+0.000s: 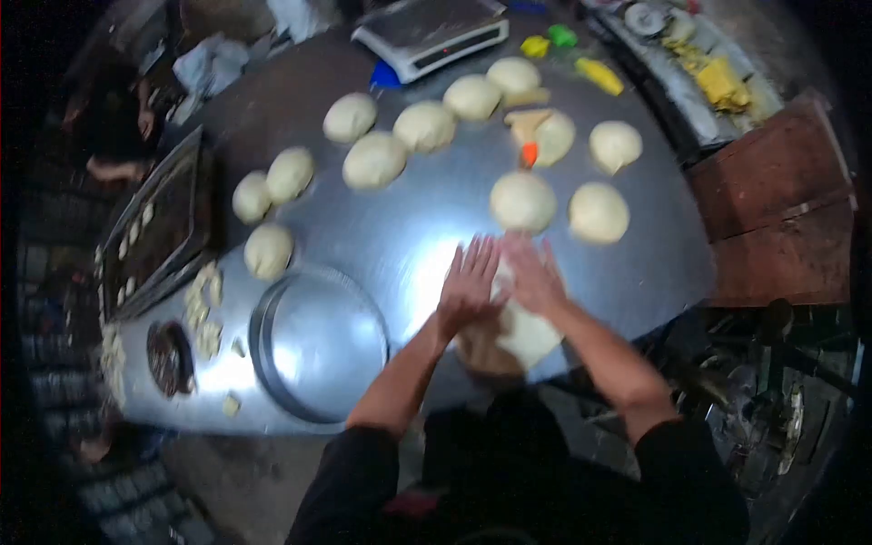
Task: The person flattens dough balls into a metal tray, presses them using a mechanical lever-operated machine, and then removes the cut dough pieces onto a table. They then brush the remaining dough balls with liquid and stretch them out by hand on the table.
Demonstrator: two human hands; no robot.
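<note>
Your flat piece of dough [536, 341] lies to the right of the round metal pan [262, 341], with most of it between your hands and your body. Your left hand [468, 289] is nearer the pan than your right hand [538, 280], and both press on the dough's far part with fingers open and straight, gripping nothing. Farther from you than the pan, a round dough ball [522, 203] sits just past your fingertips.

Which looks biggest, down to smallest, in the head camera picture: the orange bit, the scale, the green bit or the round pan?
1. Round pan
2. Scale
3. Green bit and orange bit: too alike to rank
</note>
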